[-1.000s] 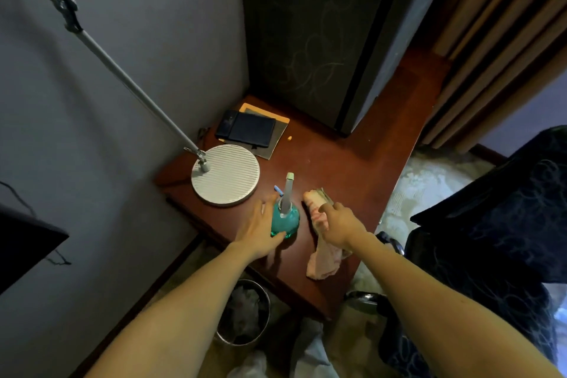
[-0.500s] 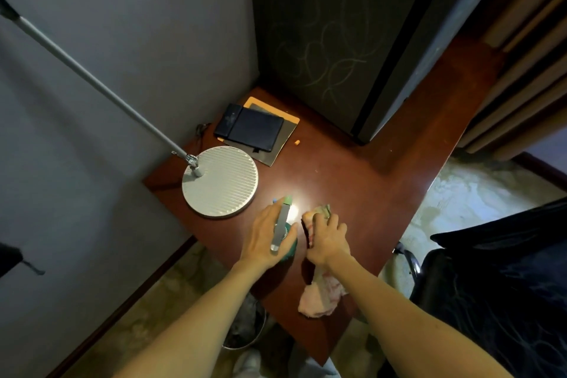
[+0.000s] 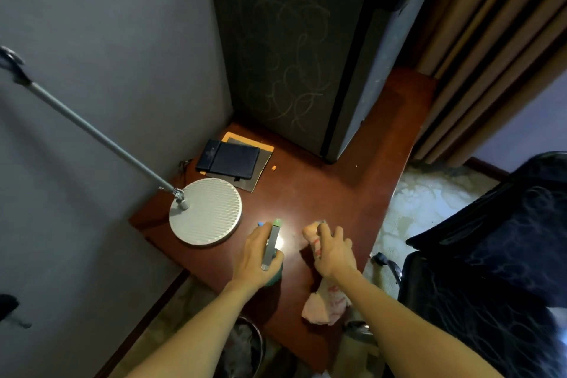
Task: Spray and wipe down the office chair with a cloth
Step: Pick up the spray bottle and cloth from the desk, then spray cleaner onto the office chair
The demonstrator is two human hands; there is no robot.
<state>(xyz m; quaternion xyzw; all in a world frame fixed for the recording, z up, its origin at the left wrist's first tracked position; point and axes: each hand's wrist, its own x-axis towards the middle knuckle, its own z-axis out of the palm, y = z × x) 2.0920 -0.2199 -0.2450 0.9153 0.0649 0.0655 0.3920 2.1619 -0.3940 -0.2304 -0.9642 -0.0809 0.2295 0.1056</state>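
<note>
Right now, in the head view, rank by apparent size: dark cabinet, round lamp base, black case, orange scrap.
Largest first:
dark cabinet
round lamp base
black case
orange scrap
The base is nearer the camera, so base versus case is unsure.

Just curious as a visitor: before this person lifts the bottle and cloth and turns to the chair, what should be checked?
1. Left hand grips the bottle: ok, fingers curl round it.
2. Right hand holds the cloth: ok, fingers curl round its upper end.
3. Cloth free to lift: ok, its lower end only drapes over the table edge.
4. Lamp base apart from the bottle: ok, it stands to the bottle's left.
5. Chair close by: ok, at the right, likely within reach.
6. Liquid in the bottle: cannot tell.
</note>
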